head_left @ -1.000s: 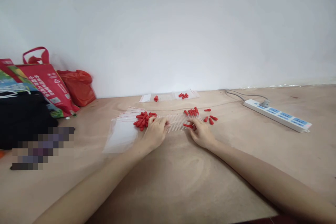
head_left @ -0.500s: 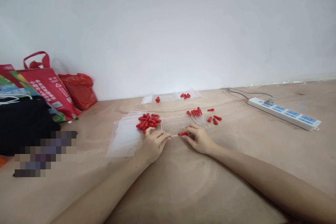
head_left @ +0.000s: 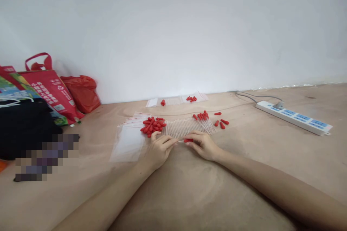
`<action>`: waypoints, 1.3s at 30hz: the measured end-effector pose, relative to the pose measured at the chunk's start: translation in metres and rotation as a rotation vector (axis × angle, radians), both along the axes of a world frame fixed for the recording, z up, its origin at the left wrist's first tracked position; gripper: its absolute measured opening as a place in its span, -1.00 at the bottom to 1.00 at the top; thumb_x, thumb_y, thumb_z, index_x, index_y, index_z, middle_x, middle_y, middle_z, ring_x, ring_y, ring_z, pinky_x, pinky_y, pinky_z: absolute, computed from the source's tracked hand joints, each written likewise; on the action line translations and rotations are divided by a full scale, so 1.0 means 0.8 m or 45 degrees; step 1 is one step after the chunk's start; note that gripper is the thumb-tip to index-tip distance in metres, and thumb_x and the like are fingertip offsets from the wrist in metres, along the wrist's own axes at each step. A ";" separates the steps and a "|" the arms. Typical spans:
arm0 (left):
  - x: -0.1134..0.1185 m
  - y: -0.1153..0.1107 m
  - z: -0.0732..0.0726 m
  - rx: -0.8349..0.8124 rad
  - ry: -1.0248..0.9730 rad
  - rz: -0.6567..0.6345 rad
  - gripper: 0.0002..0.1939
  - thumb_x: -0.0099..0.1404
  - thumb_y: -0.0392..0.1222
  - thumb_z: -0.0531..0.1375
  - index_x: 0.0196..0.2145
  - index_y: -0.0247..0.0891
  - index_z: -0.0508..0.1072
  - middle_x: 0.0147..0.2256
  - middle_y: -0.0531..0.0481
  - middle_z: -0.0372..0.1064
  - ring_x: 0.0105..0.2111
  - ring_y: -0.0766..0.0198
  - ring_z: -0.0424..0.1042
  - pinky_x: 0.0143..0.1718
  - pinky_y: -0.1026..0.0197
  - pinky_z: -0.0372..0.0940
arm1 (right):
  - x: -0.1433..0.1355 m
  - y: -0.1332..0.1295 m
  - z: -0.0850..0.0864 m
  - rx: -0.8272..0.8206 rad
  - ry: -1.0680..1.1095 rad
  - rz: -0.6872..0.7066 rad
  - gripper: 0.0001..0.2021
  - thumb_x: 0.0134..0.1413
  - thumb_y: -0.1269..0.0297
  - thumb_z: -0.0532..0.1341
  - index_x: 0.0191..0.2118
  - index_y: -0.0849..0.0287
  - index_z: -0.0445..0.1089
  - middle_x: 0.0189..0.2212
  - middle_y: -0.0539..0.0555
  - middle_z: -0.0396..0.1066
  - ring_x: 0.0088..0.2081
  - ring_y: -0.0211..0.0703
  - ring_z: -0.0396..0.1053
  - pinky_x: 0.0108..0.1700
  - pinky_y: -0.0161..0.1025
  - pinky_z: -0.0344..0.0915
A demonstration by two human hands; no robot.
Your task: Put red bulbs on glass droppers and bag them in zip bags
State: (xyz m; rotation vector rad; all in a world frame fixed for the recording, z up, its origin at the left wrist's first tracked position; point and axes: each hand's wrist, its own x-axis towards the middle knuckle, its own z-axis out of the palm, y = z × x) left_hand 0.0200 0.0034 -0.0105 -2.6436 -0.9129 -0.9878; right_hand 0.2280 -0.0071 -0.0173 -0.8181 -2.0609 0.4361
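My left hand [head_left: 160, 148] pinches a thin clear tube [head_left: 181, 141] close to the table. Between the fingers of my right hand [head_left: 204, 145] is a red rubber bulb [head_left: 188, 140], lined up with the tube's right end; whether they are joined is too small to tell. Just beyond my hands lies a row of clear tubes [head_left: 179, 127]. Several tubes at the row's right end carry red bulbs [head_left: 202, 116]. A heap of loose red bulbs [head_left: 152, 126] sits behind my left hand, partly on clear zip bags [head_left: 127, 143].
Four-sided scatter of loose bulbs [head_left: 222, 125] lies right of the row. Filled bags [head_left: 173, 101] rest by the wall. A white power strip [head_left: 294, 115] is at right. Red bags [head_left: 58, 94] and a black bag [head_left: 25, 126] stand at left.
My right hand and its red bulb have shifted slightly left, closer to my left hand. Less of the tube shows between my hands.
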 end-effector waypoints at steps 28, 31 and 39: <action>0.005 -0.005 0.002 0.071 0.015 -0.133 -0.78 0.29 -0.32 -0.02 -0.29 -0.21 0.41 -0.49 0.08 0.38 -0.53 0.40 0.27 -0.36 0.18 -0.10 | 0.004 0.003 -0.006 0.234 0.074 0.135 -0.84 0.05 0.29 0.14 -0.29 0.16 0.45 -0.48 0.07 0.46 -0.46 -0.28 0.36 -0.40 -0.35 0.28; 0.005 -0.005 0.001 0.070 0.020 -0.131 -0.78 0.30 -0.32 -0.03 -0.29 -0.21 0.41 -0.51 0.08 0.36 -0.53 0.40 0.26 -0.36 0.18 -0.10 | 0.004 0.003 -0.007 0.229 0.075 0.120 -0.83 0.05 0.27 0.15 -0.29 0.16 0.46 -0.52 0.06 0.45 -0.47 -0.28 0.35 -0.41 -0.36 0.28; 0.006 -0.008 0.001 0.125 0.044 -0.118 -0.78 0.28 -0.34 -0.02 -0.31 -0.23 0.42 -0.53 0.08 0.34 -0.56 0.40 0.24 -0.38 0.18 -0.08 | 0.004 0.003 -0.007 0.279 -0.093 0.083 -0.82 0.07 0.23 0.12 -0.32 0.17 0.43 -0.49 0.08 0.43 -0.48 -0.26 0.32 -0.38 -0.29 0.22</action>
